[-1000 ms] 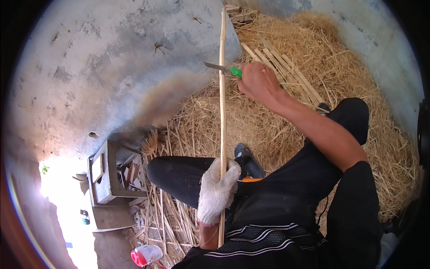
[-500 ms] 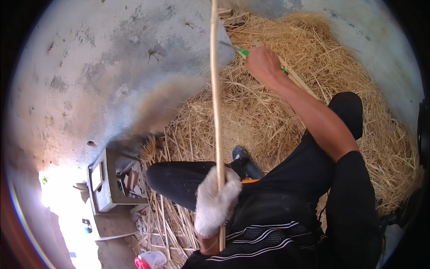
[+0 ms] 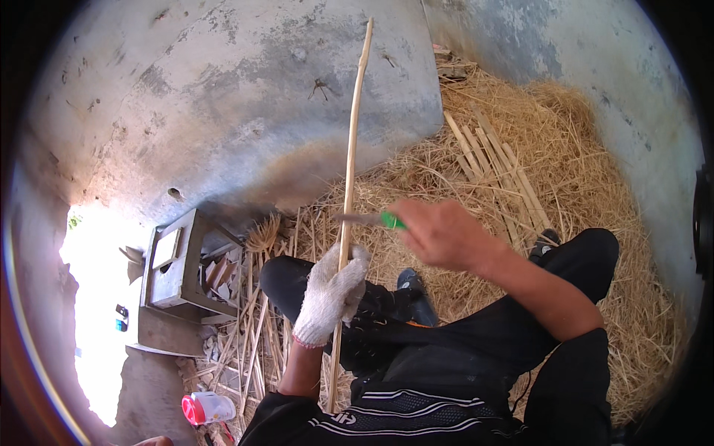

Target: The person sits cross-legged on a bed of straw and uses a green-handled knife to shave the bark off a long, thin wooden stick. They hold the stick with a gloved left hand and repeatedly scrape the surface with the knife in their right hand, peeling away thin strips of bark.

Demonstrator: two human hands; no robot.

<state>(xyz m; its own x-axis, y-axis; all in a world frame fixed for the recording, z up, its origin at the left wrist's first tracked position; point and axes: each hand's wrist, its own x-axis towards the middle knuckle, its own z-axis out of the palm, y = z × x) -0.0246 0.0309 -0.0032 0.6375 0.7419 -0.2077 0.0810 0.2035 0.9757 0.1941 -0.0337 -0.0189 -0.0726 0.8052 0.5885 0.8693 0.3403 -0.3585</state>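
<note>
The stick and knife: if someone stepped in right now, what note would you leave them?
Left hand, gloved, grips the stick low down, holding it upright over the lap.
Right hand, bare, holds a green-handled knife, blade against the stick just above the glove.
Done: a pile of pale strips lies on the straw.
Left: I cannot tell how much of the stick is worked.
</note>
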